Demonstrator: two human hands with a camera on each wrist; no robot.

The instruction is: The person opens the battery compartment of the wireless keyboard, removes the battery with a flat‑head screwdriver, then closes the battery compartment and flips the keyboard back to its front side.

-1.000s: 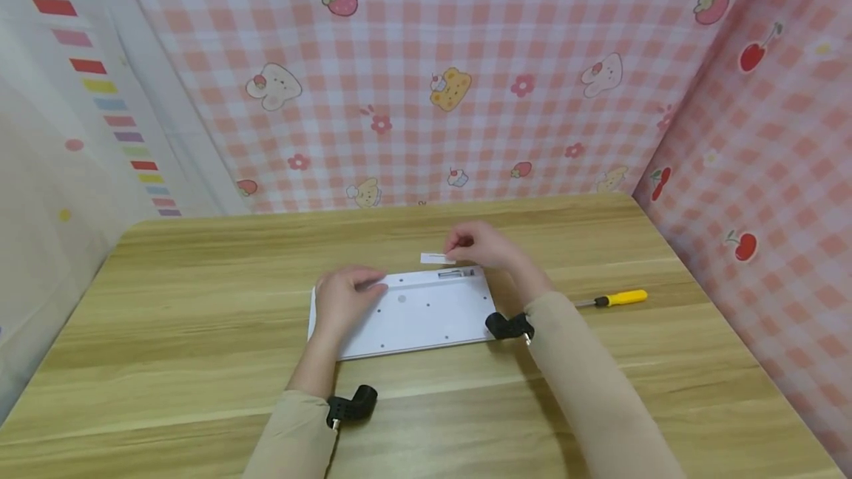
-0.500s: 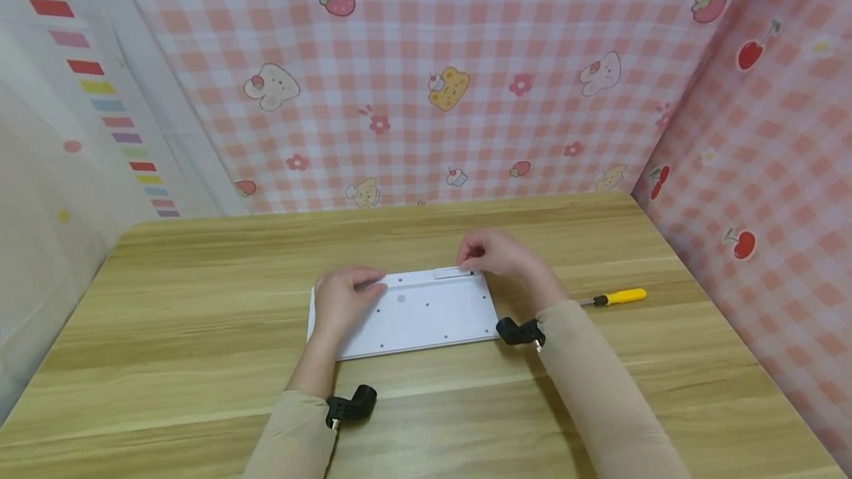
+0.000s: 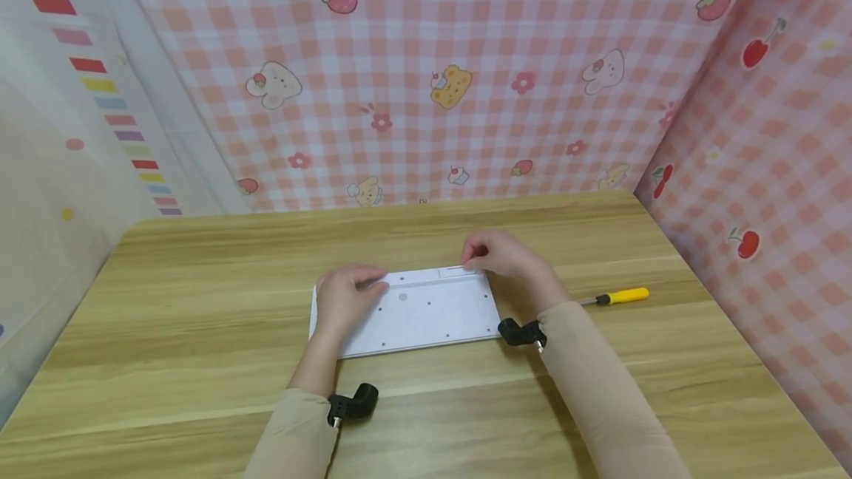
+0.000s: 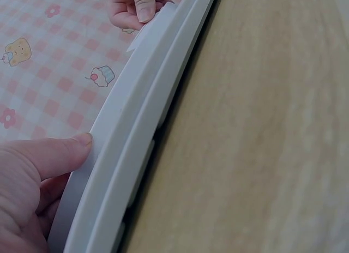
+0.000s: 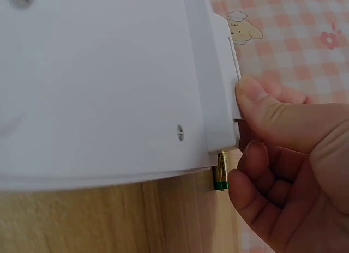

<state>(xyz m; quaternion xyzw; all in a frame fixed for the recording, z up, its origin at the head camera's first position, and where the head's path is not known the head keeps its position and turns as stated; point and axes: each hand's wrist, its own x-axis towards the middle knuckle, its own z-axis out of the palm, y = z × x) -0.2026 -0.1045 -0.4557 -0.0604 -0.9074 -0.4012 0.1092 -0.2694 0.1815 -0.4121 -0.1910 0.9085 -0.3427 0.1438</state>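
A white keyboard [image 3: 426, 320] lies underside up on the table, with small screws across its back and key edges showing beneath it in the left wrist view. My left hand [image 3: 342, 303] grips its left part, thumb along the far raised edge. At the far right corner, my right hand [image 3: 504, 255] pinches the white battery cover [image 3: 450, 272] between thumb and fingers. The cover lies over the battery slot, and its left end sticks up a little in the left wrist view. Past the keyboard's corner, a green and gold battery [image 5: 221, 174] shows close to the right fingertips.
To the right of the keyboard, a yellow-handled screwdriver [image 3: 626, 296] rests on the wooden table [image 3: 166, 331]. Pink checked cloth [image 3: 399, 94] hangs behind the table and along its right side. A black camera is strapped on each wrist.
My right hand has brought the battery cover from beyond the far edge down onto the slot, then shifted it slightly right. The exposed slot is now covered. My left hand stays in place.
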